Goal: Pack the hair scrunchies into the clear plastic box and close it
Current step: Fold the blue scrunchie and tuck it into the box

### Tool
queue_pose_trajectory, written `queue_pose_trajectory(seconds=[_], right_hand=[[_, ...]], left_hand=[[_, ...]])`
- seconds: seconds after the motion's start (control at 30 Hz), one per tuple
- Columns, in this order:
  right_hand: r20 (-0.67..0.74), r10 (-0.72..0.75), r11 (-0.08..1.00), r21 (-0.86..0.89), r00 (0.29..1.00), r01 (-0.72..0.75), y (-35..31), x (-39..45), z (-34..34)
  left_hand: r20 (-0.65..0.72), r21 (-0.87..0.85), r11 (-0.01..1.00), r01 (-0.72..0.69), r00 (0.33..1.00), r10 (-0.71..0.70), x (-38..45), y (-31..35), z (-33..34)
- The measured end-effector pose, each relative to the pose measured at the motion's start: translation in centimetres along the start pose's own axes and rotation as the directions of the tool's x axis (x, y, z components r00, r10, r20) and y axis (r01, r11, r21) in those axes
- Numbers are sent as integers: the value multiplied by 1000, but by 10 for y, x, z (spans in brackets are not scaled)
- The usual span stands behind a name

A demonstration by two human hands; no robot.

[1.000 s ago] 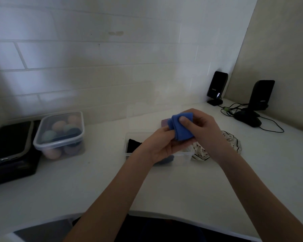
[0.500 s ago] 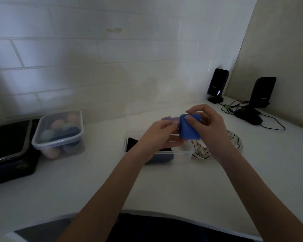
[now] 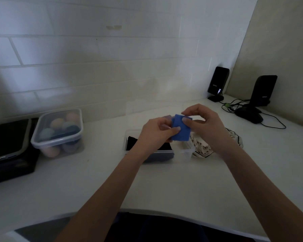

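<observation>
Scrunchies sit partly packed: a blue scrunchie (image 3: 180,127), folded flat, is held just above the clear plastic box (image 3: 157,151), which lies open on the white counter (image 3: 164,186) with a dark scrunchie (image 3: 132,143) inside. A white patterned scrunchie (image 3: 202,149) lies beside the box. Left hand (image 3: 155,132) and right hand (image 3: 202,123) both pinch the blue one. Farther off stand a lidded container (image 3: 58,133), two black speakers (image 3: 217,83) and a tiled wall (image 3: 112,58).
</observation>
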State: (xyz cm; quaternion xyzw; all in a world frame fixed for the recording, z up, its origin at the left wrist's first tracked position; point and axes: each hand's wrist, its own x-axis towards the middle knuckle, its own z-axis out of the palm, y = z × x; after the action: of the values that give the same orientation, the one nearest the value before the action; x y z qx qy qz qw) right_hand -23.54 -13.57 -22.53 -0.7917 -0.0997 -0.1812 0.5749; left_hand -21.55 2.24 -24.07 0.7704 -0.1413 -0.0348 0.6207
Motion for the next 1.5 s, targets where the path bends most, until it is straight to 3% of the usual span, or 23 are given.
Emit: queue_pose_trajectory(seconds=[0.13,0.27,0.37,0.43,0.57,0.63,0.7,0.93,1.03,1.17,1.33,1.5], right_hand=[[91,2,968,-249,996,21,4,7,3],[231,33,862,-499,972,90,3,4,12],[310,1,723,-657,951,213,2,4,19],[328,27,618,-748,944,242,4,4,21],[354,90,446,-850,931,280,9,1,24],[379,67,285,-894,923,347,10,0,23],[388,91,194,-910,917,366,8,1,19],[413,393,262,-907,822,330,-6,9,11],[389,382,317,-907,838,277,-2,14,17],[375,363,256,-920,853,295,1,16,23],[441,357,269,-893,824,362,2,17,21],[457,276,294,-878,846,379,-9,15,12]], left_hand=[[-83,420,901,-106,984,155,0,-2,-22],[82,689,707,-160,986,143,1,-7,-36],[185,716,663,-218,975,121,1,-12,-33],[239,690,685,-233,967,88,2,-15,-31],[239,685,703,-192,970,32,6,-18,-30],[237,705,686,-181,972,14,7,-20,-29],[242,715,675,-184,970,8,7,-20,-29],[284,755,617,-224,959,1,11,-16,-27],[273,753,633,-180,961,-52,13,-18,-28],[287,727,663,-178,956,-58,14,-18,-29],[286,699,696,-166,956,-59,13,-18,-30],[243,685,688,-240,965,95,4,-16,-36]])
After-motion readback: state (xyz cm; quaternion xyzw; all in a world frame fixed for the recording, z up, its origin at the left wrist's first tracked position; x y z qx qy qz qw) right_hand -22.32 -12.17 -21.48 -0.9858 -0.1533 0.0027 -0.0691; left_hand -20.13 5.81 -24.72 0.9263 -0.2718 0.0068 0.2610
